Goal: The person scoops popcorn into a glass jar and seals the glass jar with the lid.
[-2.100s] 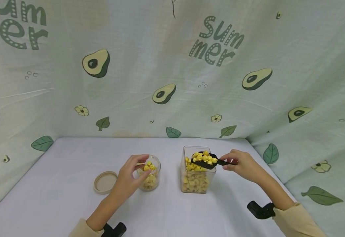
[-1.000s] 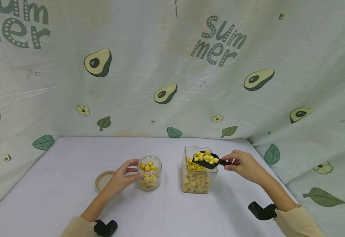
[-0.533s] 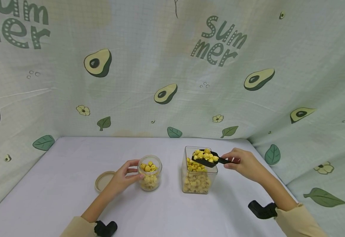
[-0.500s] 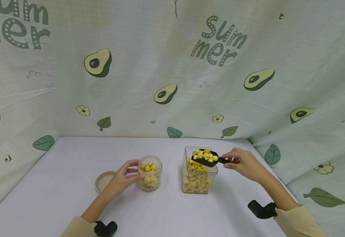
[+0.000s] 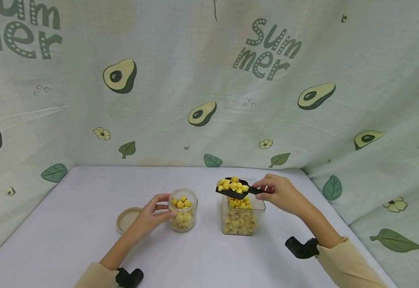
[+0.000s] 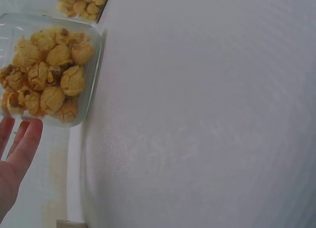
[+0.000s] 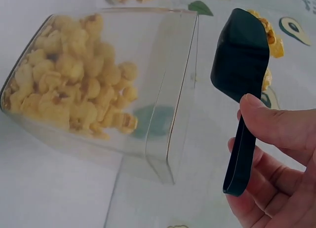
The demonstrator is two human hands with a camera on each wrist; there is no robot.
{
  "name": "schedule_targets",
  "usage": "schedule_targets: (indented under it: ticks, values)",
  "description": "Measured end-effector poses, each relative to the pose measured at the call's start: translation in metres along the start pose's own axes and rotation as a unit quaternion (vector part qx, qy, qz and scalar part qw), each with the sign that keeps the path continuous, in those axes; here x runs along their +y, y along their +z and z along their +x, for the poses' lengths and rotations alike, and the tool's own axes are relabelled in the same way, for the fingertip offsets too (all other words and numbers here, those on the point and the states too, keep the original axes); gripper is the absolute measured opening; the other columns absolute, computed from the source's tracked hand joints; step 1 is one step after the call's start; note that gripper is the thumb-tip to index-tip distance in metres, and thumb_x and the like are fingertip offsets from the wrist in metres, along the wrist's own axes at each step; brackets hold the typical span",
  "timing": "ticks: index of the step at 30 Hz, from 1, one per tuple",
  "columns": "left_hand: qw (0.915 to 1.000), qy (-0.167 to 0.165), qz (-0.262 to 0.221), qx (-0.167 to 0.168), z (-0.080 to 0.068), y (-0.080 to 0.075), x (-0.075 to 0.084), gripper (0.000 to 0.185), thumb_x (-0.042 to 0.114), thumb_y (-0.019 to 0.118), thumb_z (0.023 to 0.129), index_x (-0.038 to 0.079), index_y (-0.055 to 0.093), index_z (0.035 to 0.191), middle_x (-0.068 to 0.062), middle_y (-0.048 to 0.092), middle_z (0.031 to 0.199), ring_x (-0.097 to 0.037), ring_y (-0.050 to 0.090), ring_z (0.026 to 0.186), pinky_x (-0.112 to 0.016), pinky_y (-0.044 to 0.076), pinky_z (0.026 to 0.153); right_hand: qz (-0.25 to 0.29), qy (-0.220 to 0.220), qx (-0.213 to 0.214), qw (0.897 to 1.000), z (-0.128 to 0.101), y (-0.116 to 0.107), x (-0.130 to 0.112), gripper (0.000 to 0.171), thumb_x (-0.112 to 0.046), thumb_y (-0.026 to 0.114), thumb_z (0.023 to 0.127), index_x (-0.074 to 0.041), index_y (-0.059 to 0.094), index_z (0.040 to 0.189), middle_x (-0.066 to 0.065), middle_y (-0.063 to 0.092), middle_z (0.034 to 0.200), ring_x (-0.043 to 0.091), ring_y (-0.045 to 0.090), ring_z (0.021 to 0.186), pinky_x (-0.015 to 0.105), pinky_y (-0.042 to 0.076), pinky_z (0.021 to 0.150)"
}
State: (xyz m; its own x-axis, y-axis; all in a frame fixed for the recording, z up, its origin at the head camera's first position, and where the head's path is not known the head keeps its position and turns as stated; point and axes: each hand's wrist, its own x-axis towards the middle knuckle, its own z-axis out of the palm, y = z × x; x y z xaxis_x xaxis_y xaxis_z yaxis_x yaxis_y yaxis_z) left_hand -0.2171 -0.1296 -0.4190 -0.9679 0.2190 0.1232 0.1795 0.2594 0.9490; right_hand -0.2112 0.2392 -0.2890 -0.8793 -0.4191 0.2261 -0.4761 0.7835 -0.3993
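My left hand [image 5: 152, 214] holds the left side of a round glass jar [image 5: 182, 220], thumb in front and fingers behind. Yellow popcorn fills part of the jar; in the left wrist view the fingertips [image 6: 30, 134] meet its wall. The right hand [image 5: 281, 194] pinches the handle of a black scoop [image 5: 236, 195] heaped with popcorn [image 5: 232, 185]. This scoop hangs over the left rim of a square clear container [image 5: 240, 224] that also has popcorn in it. In the right wrist view the thumb [image 7: 261, 117] presses on the handle near the scoop's bowl.
A round beige-rimmed lid [image 5: 124, 222] lies left of the jar, partly behind the left forearm. The white table [image 5: 209, 260] ends at the back against a hanging cloth [image 5: 166, 80] printed with avocados. Black mounts [image 5: 302, 248] sit on both wrists.
From above the jar, the left hand came down to its side and has stayed there since. Lately the right hand has carried the loaded scoop left and slightly up, toward the container's left rim.
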Motion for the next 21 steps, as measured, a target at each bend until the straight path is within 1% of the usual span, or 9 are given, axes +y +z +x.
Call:
schedule_targets:
  ticks: [6,10,12,16,21]
  values:
    - [1.0000,0.003,-0.004,-0.001,0.000,0.000,0.000,0.057,0.020,0.070,0.083,0.008,0.044,0.132,-0.015,0.046,0.132,-0.030,0.051,0.115,-0.028,0.051,0.090,0.024,-0.009,-0.020,0.999,0.016,0.011,-0.018,0.024,-0.012,0.070,0.082,-0.006,0.069,0.105,0.000,0.059,0.083,0.011,0.051,0.071,0.022,0.045,0.058]
    - [1.0000,0.004,-0.002,-0.002,0.001,0.001,-0.002,0.057,0.020,0.070,0.083,0.008,0.044,0.132,-0.015,0.046,0.131,-0.030,0.050,0.115,-0.029,0.051,0.091,0.030,-0.013,-0.032,0.999,0.025,0.017,-0.029,0.025,-0.012,0.070,0.082,-0.006,0.069,0.106,0.000,0.059,0.083,0.011,0.052,0.071,0.022,0.046,0.059]
    - [1.0000,0.004,0.000,-0.001,0.001,0.001,-0.002,0.057,0.021,0.070,0.083,0.008,0.043,0.132,-0.015,0.046,0.131,-0.030,0.050,0.115,-0.030,0.051,0.091,0.030,-0.008,-0.040,0.999,0.030,0.020,-0.033,0.025,-0.012,0.070,0.082,-0.007,0.069,0.106,0.000,0.058,0.083,0.012,0.051,0.072,0.022,0.045,0.059]
    - [1.0000,-0.003,0.000,0.005,0.001,0.001,-0.001,0.058,0.022,0.071,0.082,0.010,0.044,0.132,-0.012,0.046,0.132,-0.029,0.050,0.115,-0.028,0.052,0.089,0.019,0.007,-0.055,0.998,0.040,0.028,-0.042,0.025,-0.012,0.070,0.082,-0.010,0.069,0.107,-0.001,0.057,0.082,0.012,0.050,0.072,0.023,0.044,0.060]
    - [1.0000,0.007,0.001,0.005,0.001,0.002,-0.003,0.057,0.020,0.070,0.083,0.007,0.044,0.132,-0.014,0.046,0.133,-0.030,0.050,0.115,-0.028,0.051,0.089,-0.003,0.019,-0.074,0.997,0.050,0.038,-0.050,0.025,-0.013,0.071,0.081,-0.012,0.070,0.107,-0.002,0.056,0.080,0.012,0.048,0.072,0.024,0.043,0.061]
